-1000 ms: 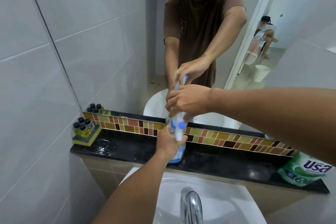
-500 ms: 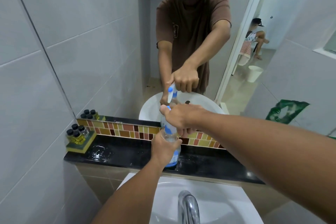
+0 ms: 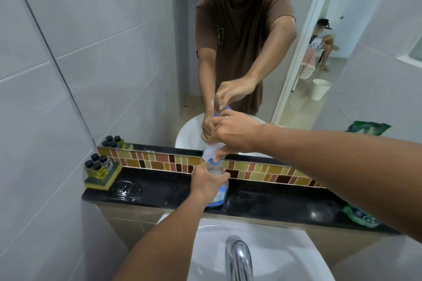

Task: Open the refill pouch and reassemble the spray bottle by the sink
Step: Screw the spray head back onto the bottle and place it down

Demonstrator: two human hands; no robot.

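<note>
A clear spray bottle (image 3: 218, 191) with a blue label stands on the black ledge (image 3: 159, 191) behind the sink. My left hand (image 3: 206, 181) wraps around its body. My right hand (image 3: 233, 133) comes from the right and grips the white and blue spray head (image 3: 211, 153) at the bottle's neck; my fingers hide most of the head. The green refill pouch (image 3: 359, 218) lies at the ledge's right end, largely hidden under my right forearm.
A tray of small black-capped bottles (image 3: 99, 167) sits at the ledge's left end, with a clear soap dish (image 3: 125, 188) beside it. The white sink (image 3: 274, 255) and chrome tap (image 3: 238, 255) are below. The mirror (image 3: 251, 52) reflects me and another person.
My right hand has turned on the spray head, whose white part now points left below the fingers. My left hand keeps its hold on the bottle. The camera shifted, so the pouch shows again at right.
</note>
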